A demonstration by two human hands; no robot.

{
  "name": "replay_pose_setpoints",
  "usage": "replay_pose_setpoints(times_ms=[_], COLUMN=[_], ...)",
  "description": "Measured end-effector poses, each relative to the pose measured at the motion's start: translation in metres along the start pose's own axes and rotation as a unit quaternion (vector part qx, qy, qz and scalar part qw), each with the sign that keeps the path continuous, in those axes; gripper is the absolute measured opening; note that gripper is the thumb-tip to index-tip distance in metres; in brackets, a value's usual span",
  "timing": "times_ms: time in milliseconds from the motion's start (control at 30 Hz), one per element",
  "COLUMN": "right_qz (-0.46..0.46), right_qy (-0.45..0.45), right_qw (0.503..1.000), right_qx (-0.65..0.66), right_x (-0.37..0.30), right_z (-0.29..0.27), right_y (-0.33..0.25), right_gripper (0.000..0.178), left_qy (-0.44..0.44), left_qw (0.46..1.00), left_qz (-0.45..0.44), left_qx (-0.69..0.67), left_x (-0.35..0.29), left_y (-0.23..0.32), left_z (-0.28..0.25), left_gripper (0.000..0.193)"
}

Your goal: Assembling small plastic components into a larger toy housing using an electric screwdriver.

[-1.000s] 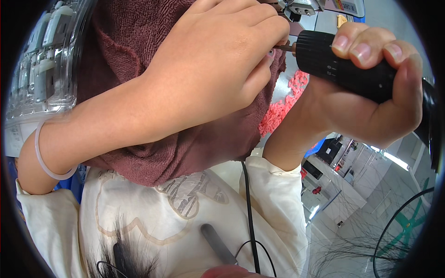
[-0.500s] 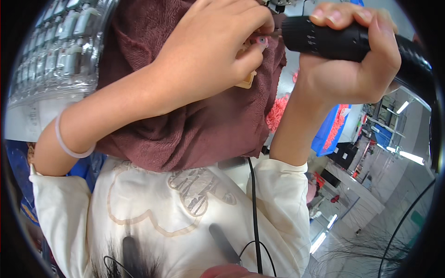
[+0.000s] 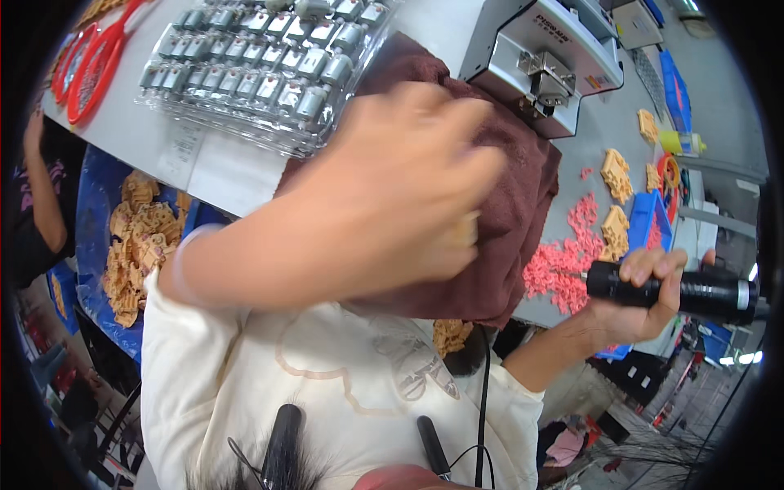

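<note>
My right hand (image 3: 649, 286) is wrapped around a black electric screwdriver (image 3: 621, 283). Its thin bit points left, over a spread of small pink plastic pieces (image 3: 563, 273). Motion smears my left hand (image 3: 420, 175), which is above a maroon towel (image 3: 506, 245). I cannot tell whether its fingers hold anything. By the lower side of that hand a bit of a beige plastic part (image 3: 467, 231) shows, the rest of it hidden. Clear plastic trays of small silver motors (image 3: 253, 69) stand beyond my left forearm.
A silver-and-black machine (image 3: 535, 65) stands behind the towel. Several beige parts (image 3: 616, 175) and a blue bin (image 3: 649, 216) lie at the right. On the left are a blue-lined container of beige parts (image 3: 139, 245), red-handled tools (image 3: 98, 69) and another person's arm (image 3: 49, 188).
The screwdriver has moved away from my left hand, down and to the right. My left hand, which pinched a small pink piece by the tip, is now blurred. The view has shifted, showing more table.
</note>
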State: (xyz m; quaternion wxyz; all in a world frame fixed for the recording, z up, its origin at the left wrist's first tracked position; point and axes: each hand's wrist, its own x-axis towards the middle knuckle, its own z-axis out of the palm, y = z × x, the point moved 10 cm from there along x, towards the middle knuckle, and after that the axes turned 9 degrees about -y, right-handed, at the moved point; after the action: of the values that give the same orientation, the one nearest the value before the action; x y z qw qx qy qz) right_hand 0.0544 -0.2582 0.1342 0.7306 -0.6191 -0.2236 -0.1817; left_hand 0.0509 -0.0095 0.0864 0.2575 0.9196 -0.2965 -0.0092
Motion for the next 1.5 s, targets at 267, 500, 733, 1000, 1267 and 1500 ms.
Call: replay_pose_setpoints(times_ms=[267, 500, 733, 1000, 1267, 1500], right_qz=[0.038, 0.209, 0.336, 0.3, 0.368, 0.256], right_qy=[0.031, 0.086, -0.02, -0.165, -0.1, -0.004], right_qw=[0.998, 0.974, 0.931, 0.89, 0.746, 0.76], right_qx=[-0.028, -0.014, -0.14, -0.303, -0.546, -0.598], right_x=[-0.01, -0.01, -0.034, -0.011, 0.053, 0.062], right_z=[-0.039, -0.016, -0.007, -0.019, -0.222, -0.24], right_y=[-0.001, 0.073, 0.136, 0.125, 0.17, 0.133], right_gripper=[0.055, 0.061, 0.081, 0.056, 0.07, 0.066], left_qy=[-0.038, 0.095, 0.097, 0.146, 0.263, 0.234], left_qw=[0.851, 0.958, 0.978, 0.975, 0.933, 0.855], left_qz=[-0.524, -0.244, -0.133, -0.135, -0.127, -0.078], left_qx=[-0.008, -0.117, 0.13, 0.099, -0.212, -0.456], left_x=[-0.293, -0.136, -0.033, -0.047, -0.084, -0.08], left_y=[-0.119, -0.121, -0.143, -0.149, -0.15, -0.112], left_z=[-0.077, -0.08, -0.038, -0.049, -0.074, -0.024], left_gripper=[0.071, 0.047, 0.036, 0.029, 0.027, 0.043])
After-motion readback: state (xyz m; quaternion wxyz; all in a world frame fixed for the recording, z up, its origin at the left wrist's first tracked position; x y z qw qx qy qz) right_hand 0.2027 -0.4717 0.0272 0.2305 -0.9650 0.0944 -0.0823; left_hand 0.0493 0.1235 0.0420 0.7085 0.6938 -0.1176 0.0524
